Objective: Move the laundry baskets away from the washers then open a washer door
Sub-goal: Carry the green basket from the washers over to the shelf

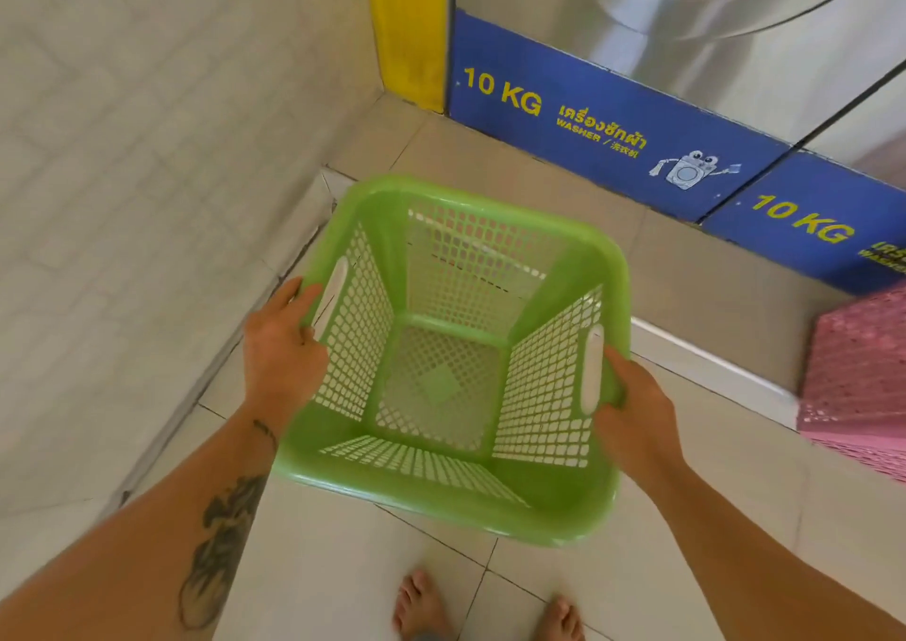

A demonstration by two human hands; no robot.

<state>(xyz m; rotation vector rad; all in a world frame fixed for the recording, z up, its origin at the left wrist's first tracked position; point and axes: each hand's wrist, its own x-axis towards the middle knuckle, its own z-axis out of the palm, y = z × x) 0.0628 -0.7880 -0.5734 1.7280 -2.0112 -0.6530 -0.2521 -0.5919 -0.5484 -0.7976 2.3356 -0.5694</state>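
basket (443,346), handles gripped by left hand (282,346), right hand (637,415)

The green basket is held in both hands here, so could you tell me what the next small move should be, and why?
Probably carry the green basket toward the tiled wall and set it down. The left hand and right hand each grip a side handle, it is empty, and it sits before the 10 KG washer.

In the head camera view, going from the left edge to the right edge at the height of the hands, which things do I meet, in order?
White tiled wall → left hand → green basket → right hand → pink basket.
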